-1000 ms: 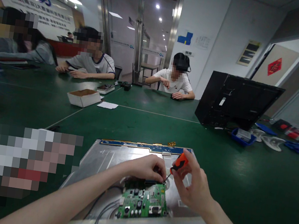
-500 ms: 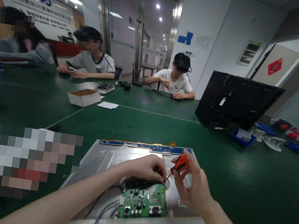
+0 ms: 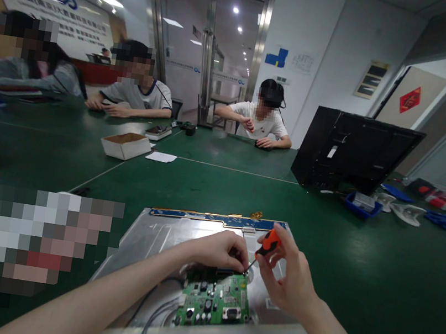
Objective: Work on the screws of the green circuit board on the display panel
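Observation:
A screwdriver (image 3: 269,243) with an orange and black handle is pinched in my right hand (image 3: 293,275), its shaft slanting down to the left. Its tip meets the upper right corner of a green circuit board (image 3: 215,300). My left hand (image 3: 227,250) is closed, thumb and fingertips together right beside that tip; whatever they pinch is hidden. The board lies on a silver metal panel (image 3: 148,242) with a blue strip board (image 3: 207,218) along its far edge. Grey cables (image 3: 152,318) run from the board's left side.
Across the green table (image 3: 212,185) sit several people, one of them (image 3: 267,120) straight ahead. A white box (image 3: 125,146) and paper (image 3: 161,156) lie ahead to the left. At the right stand a black monitor (image 3: 354,153) and a blue tray (image 3: 363,206).
My hands, the screwdriver and the board look almost unmoved. The person straight ahead has shifted the raised hand slightly lower.

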`<state>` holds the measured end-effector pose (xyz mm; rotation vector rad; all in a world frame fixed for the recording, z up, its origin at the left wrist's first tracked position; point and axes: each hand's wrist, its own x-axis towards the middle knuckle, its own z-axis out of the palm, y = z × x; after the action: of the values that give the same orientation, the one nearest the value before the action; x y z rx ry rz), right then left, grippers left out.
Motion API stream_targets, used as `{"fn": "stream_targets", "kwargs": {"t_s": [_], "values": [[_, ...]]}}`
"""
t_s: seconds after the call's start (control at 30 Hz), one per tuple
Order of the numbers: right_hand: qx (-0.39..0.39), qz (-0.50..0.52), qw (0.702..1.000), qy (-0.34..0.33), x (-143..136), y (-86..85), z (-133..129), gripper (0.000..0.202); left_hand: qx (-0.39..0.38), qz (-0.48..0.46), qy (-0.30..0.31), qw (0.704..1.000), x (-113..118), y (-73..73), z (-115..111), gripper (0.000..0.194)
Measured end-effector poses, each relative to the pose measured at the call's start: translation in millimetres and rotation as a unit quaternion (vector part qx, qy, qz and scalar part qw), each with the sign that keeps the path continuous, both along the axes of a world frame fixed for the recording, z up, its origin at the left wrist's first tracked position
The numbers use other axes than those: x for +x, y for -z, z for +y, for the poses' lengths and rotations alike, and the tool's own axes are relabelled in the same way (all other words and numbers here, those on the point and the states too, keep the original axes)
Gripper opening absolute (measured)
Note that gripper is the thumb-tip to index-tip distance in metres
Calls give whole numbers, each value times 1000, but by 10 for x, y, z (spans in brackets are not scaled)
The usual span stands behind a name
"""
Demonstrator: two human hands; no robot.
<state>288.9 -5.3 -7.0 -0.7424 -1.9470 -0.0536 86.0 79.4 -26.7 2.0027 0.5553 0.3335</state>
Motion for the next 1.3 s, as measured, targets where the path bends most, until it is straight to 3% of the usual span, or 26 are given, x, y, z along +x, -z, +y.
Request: {"fn": "stream_targets", "kwargs": {"t_s": [0.13, 0.4, 0.7, 1.07, 1.3], "values": [[-6, 2, 1000, -9, -7, -10, -20, 66, 1, 1, -2, 1000, 9, 11, 2, 7], [44, -6, 998, 38, -4, 23, 17, 58, 8, 0, 0, 1000, 10, -28, -19, 10], [-11, 1, 1000, -15, -4, 28, -6, 68, 13, 4, -2, 1000, 9, 12, 4, 7], [26, -2, 999, 26, 13, 39, 11, 64, 15, 1, -2, 1000, 8, 17, 3, 8], [0, 3, 1000, 0, 0, 7, -2, 68, 12, 3, 2, 1000, 11, -7, -6, 6]]}}
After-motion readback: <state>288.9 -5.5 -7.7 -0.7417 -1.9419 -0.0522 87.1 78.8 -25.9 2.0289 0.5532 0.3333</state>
